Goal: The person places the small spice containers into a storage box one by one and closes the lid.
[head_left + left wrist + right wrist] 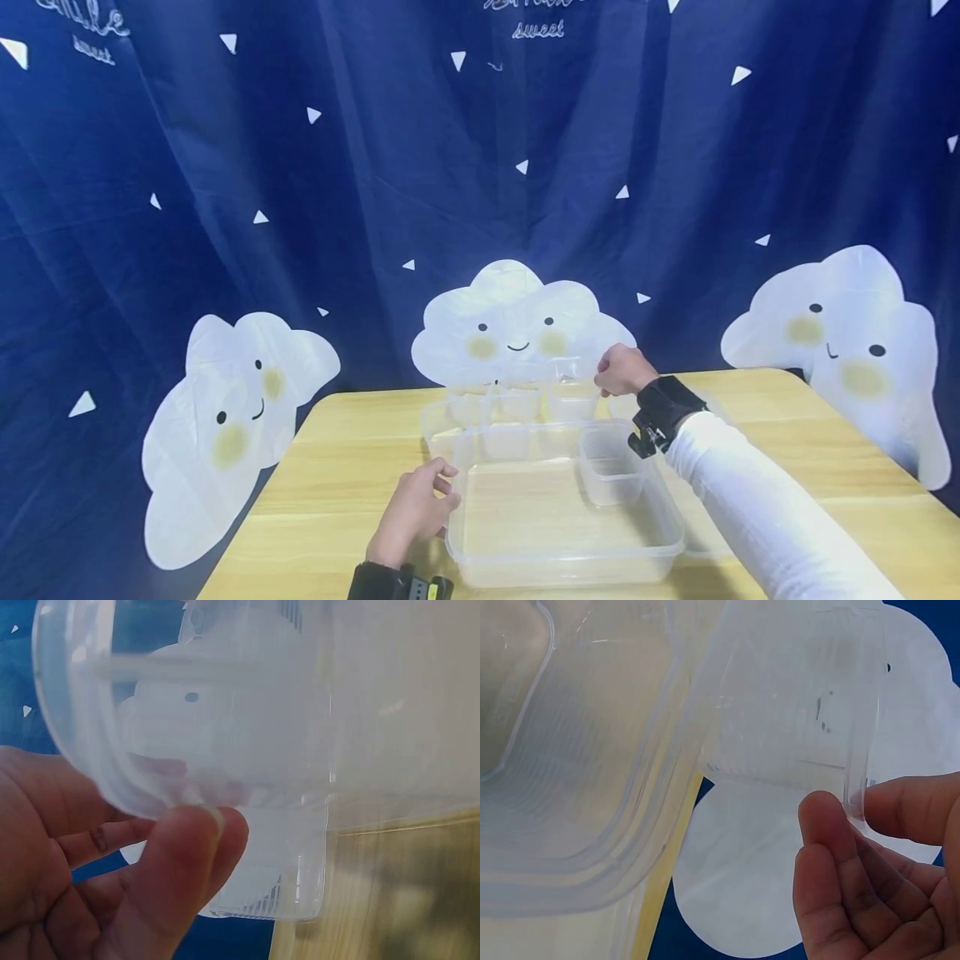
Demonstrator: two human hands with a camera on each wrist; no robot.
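Note:
A large clear plastic container point(562, 567) lies on the wooden table, with a small clear box point(611, 475) inside its right back corner. My left hand point(420, 506) is at its left side; in the left wrist view that hand point(142, 862) pinches the clear rim point(127, 791) between thumb and fingers. Farther back, my right hand point(624, 370) is at the right side of a small clear container point(572, 402). In the right wrist view the right hand point(877, 877) pinches the edge of a clear container point(795, 712).
Several small clear containers point(517, 406) stand behind the large one, near the table's back edge. A flat clear piece point(693, 517) lies to its right, partly under my right arm. A blue curtain point(480, 192) with cloud prints hangs behind the table point(300, 517).

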